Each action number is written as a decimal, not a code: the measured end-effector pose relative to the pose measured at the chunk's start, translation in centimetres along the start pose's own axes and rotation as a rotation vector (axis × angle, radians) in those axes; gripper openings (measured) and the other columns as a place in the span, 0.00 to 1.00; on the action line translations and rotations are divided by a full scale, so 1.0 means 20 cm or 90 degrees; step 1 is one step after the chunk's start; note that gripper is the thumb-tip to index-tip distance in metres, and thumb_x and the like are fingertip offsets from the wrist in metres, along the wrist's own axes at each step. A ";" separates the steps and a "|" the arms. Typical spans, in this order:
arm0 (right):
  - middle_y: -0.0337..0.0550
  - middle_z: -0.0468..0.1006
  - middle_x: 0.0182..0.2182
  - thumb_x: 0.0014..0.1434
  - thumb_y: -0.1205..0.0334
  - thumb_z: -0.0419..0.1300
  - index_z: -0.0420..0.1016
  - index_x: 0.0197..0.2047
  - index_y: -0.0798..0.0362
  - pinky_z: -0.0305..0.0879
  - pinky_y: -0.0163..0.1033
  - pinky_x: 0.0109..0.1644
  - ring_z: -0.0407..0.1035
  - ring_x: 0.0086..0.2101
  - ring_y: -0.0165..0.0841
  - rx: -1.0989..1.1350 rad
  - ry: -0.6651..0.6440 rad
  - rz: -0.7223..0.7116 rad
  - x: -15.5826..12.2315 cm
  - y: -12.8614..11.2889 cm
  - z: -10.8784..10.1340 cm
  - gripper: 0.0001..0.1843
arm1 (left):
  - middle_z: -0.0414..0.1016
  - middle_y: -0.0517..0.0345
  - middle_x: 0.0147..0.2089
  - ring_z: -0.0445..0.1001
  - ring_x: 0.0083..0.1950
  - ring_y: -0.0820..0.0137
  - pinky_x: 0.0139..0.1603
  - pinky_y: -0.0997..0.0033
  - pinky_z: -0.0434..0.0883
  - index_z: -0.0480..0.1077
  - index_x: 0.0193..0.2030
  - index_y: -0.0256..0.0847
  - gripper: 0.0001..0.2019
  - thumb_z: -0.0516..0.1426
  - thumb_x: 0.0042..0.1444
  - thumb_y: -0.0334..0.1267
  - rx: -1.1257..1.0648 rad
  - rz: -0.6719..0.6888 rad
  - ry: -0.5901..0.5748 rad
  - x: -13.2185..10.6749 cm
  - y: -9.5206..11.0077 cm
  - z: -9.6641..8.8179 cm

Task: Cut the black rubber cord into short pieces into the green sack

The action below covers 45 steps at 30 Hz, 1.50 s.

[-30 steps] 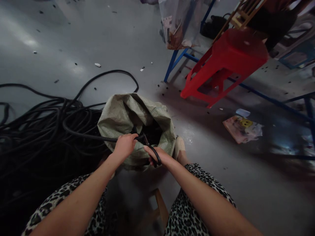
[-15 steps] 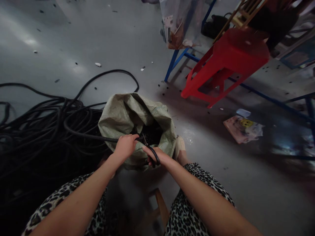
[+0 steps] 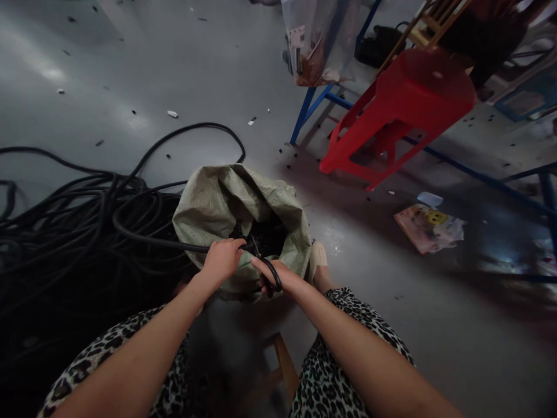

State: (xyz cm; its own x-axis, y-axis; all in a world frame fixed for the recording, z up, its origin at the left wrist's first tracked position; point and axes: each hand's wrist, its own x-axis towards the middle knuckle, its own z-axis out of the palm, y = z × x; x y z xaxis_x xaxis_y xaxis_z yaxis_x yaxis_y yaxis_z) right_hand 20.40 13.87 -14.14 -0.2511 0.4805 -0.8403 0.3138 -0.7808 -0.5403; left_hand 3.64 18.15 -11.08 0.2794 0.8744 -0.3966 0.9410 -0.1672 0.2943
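Observation:
My left hand (image 3: 224, 258) is closed around a black rubber hose or cord (image 3: 169, 242), whose end pokes out past my fingers over the mouth of a woven sack (image 3: 204, 200). My right hand (image 3: 272, 274) grips a pair of scissors (image 3: 273, 271) by the black loop handles. Their metal blades point up and left, close to the cord's end; whether they touch it I cannot tell. Inside the sack lie small black pieces (image 3: 270, 235), too dark to make out singly. The sack stands on the floor between my feet.
A large tangle of black cord (image 3: 87, 215) lies on the floor at left. To the right stand a red plastic stool (image 3: 402, 98) and a blue metal frame (image 3: 304, 113) with a clear plastic bag (image 3: 317, 46) hanging on it. A printed plastic packet (image 3: 429, 226) lies on the floor.

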 end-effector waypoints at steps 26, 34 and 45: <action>0.38 0.64 0.12 0.53 0.34 0.56 0.62 0.20 0.55 0.58 0.32 0.11 0.61 0.10 0.28 -0.092 0.090 0.043 -0.03 -0.02 0.01 0.31 | 0.77 0.54 0.52 0.74 0.51 0.62 0.49 0.66 0.68 0.71 0.54 0.43 0.18 0.49 0.60 0.36 -0.004 0.000 -0.017 0.01 0.02 0.01; 0.37 0.63 0.11 0.51 0.34 0.58 0.63 0.20 0.55 0.59 0.32 0.11 0.61 0.11 0.29 -0.107 0.080 0.080 -0.08 -0.03 0.00 0.30 | 0.78 0.52 0.48 0.76 0.49 0.61 0.47 0.65 0.69 0.72 0.51 0.43 0.17 0.49 0.59 0.36 0.038 0.013 -0.072 0.01 0.02 0.03; 0.37 0.64 0.12 0.52 0.34 0.58 0.63 0.22 0.55 0.59 0.30 0.13 0.62 0.12 0.28 -0.090 0.102 0.066 -0.06 0.00 -0.06 0.30 | 0.77 0.51 0.51 0.75 0.50 0.61 0.49 0.66 0.69 0.70 0.54 0.41 0.17 0.50 0.59 0.36 0.009 -0.017 -0.036 0.02 0.02 0.03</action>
State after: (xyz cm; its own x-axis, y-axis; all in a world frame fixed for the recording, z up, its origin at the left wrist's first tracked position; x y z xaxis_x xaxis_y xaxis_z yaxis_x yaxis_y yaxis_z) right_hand 21.84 13.92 -13.22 -0.0655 0.4668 -0.8820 0.4578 -0.7713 -0.4422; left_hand 4.22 18.23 -11.60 0.2643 0.8517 -0.4525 0.9507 -0.1512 0.2708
